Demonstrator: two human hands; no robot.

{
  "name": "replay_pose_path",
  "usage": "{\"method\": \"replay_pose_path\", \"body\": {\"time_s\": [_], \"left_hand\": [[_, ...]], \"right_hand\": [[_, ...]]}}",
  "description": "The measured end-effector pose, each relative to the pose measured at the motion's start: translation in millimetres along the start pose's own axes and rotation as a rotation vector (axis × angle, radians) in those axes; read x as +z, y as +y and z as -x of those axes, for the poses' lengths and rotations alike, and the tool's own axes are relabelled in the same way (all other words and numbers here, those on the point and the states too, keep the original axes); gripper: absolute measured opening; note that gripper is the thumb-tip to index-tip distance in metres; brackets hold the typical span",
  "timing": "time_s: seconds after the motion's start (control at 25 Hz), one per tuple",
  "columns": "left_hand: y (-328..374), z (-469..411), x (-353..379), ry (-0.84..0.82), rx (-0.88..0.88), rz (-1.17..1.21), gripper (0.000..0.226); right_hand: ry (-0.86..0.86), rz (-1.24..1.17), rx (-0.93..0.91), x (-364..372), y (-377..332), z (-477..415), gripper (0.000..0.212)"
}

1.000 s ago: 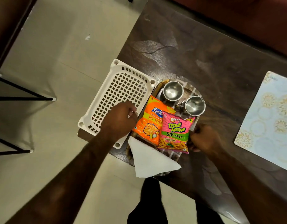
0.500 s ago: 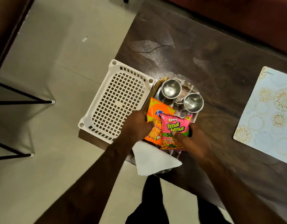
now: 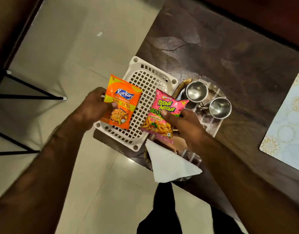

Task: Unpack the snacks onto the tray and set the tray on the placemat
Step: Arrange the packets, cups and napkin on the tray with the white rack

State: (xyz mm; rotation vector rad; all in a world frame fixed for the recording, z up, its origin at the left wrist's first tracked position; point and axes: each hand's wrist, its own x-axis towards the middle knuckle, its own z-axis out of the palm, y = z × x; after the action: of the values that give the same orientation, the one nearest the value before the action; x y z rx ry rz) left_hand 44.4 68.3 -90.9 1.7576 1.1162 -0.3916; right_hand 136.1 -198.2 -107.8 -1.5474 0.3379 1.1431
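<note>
My left hand [image 3: 94,107] grips an orange Kurkure packet [image 3: 121,102], held up over the left side of the white lattice basket [image 3: 145,81]. A pink Tedhe Medhe packet [image 3: 162,115] is pinched in my right hand [image 3: 184,125], above the gap between basket and tray. The patterned tray [image 3: 211,127] lies on the dark table with two steel cups [image 3: 196,91] [image 3: 220,108] at its far end and a white folded napkin [image 3: 169,162] over its near end. At the right edge lies the pale blue placemat [image 3: 288,125].
The dark wooden table [image 3: 229,53] runs up and right; its near-left corner sits under the basket. Pale floor tiles [image 3: 78,48] lie to the left, with black metal furniture legs [image 3: 27,97] at the far left. My dark trousers show at the bottom.
Both hands have lifted the two packets off the tray and apart: the orange one went left over the basket, the pink one rose and shifted slightly left.
</note>
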Motion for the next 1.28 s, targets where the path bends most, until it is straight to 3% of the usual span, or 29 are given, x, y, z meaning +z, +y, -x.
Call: {"method": "replay_pose_path", "body": {"time_s": [0.28,0.44,0.52,0.64,0.72,0.8,0.88,1.0,1.08,1.16,1.28], "left_hand": [[1,-19,14,-0.001,0.095,0.094,0.027],[12,-27,27,0.054,0.221,0.015,0.025],[15,-32,31,0.098,0.236,-0.082,0.036],[15,-33,37,0.184,0.25,-0.353,0.056],[15,-23,36,0.334,0.228,-0.534,0.065],[16,-10,36,0.415,0.276,-0.475,0.058],[16,8,46,0.266,0.397,-0.392,0.043],[4,36,74,0.003,0.51,-0.352,0.033],[-1,44,84,-0.097,0.495,-0.275,0.031],[-3,47,84,-0.309,0.38,-0.114,0.035],[-9,53,75,-0.654,0.204,-0.026,0.056]], "right_hand": [[0.127,-0.043,-0.023,31,-28,-31,0.035],[0.157,-0.051,-0.096,23,-30,-26,0.021],[0.209,-0.012,-0.13,19,-23,-21,0.013],[0.348,0.238,-0.124,4,1,-11,0.024],[0.248,0.488,-0.111,-12,23,5,0.024],[0.04,0.706,-0.037,-23,44,22,0.026],[-0.124,0.9,-0.041,-26,63,34,0.043],[-0.207,1.11,-0.11,-18,75,36,0.06],[-0.232,1.129,-0.082,-13,73,35,0.054],[-0.303,1.101,-0.068,-13,65,33,0.043],[-0.448,0.814,-0.055,-16,41,34,0.026]]}}
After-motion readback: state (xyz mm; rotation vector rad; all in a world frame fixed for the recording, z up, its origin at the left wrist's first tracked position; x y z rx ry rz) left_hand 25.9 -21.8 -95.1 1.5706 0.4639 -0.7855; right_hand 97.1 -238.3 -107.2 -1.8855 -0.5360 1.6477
